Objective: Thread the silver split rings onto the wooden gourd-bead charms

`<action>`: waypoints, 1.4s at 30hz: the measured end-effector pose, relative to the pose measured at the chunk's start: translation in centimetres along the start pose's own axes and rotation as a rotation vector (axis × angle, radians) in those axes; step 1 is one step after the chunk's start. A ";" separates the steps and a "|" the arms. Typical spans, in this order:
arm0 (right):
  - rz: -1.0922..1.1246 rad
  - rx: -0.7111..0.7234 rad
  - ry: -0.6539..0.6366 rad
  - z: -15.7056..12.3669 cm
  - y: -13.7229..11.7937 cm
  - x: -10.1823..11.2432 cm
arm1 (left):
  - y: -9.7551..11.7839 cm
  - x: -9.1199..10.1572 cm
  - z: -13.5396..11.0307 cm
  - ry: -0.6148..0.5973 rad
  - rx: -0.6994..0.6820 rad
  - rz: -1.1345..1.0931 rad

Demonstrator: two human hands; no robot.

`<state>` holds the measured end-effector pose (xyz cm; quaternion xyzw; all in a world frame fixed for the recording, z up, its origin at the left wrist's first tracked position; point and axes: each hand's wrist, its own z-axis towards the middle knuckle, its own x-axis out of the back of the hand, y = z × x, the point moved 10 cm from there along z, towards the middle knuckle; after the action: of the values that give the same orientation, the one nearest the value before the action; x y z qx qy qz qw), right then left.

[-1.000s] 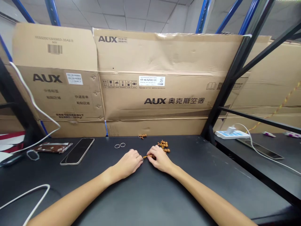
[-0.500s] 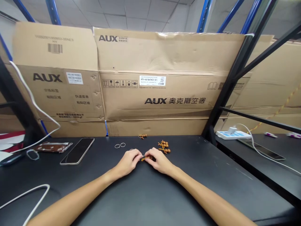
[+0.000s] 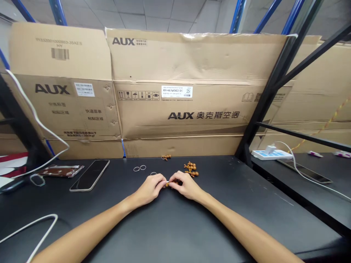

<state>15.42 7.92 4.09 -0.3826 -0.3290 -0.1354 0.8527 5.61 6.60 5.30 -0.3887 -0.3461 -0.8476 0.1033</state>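
At the middle of the dark table, my left hand [image 3: 152, 187] and my right hand [image 3: 186, 185] meet fingertip to fingertip, both closed in a pinch. Between them shows a silvery bit of a key ring [image 3: 168, 181], mostly covered by the fingers. Just below it hangs the orange cord of a small wooden gourd charm [image 3: 167, 185], whose body is partly hidden under my right fingers. Beyond my right hand lie several brown gourd charms [image 3: 191, 166] in a group. Two loose key rings [image 3: 143, 167] lie past my left hand, and another ring [image 3: 153, 173] sits right behind its knuckles.
One gourd charm with a ring [image 3: 166, 157] lies at the back by the cardboard [image 3: 178, 148]. To the left are a phone [image 3: 90, 176], a brown packet [image 3: 60, 171] and a white cable [image 3: 52, 217]. A black metal post [image 3: 246, 146] stands at the right, with a power strip [image 3: 271, 155] beyond.
The camera view has shifted slightly. Both hands stay pinched together in nearly the same place; less of the cord shows between the fingertips, and the ring behind my left hand shows more.
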 end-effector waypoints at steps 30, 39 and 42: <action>0.532 -0.242 -0.147 -0.3 1.5 -1.8 | -2.2 -1.4 0.2 -0.145 0.174 -0.572; 0.346 -0.167 -0.109 -0.4 0.8 -1.4 | -2.6 -1.4 0.3 -0.129 0.191 -0.595; 0.210 -0.104 -0.074 -0.3 0.3 -0.9 | -2.3 -1.2 0.3 -0.124 0.173 -0.579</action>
<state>15.01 7.92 3.19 -0.4632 -0.3109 -0.0479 0.8285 5.55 8.44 3.40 -0.3146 -0.5189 -0.7840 -0.1309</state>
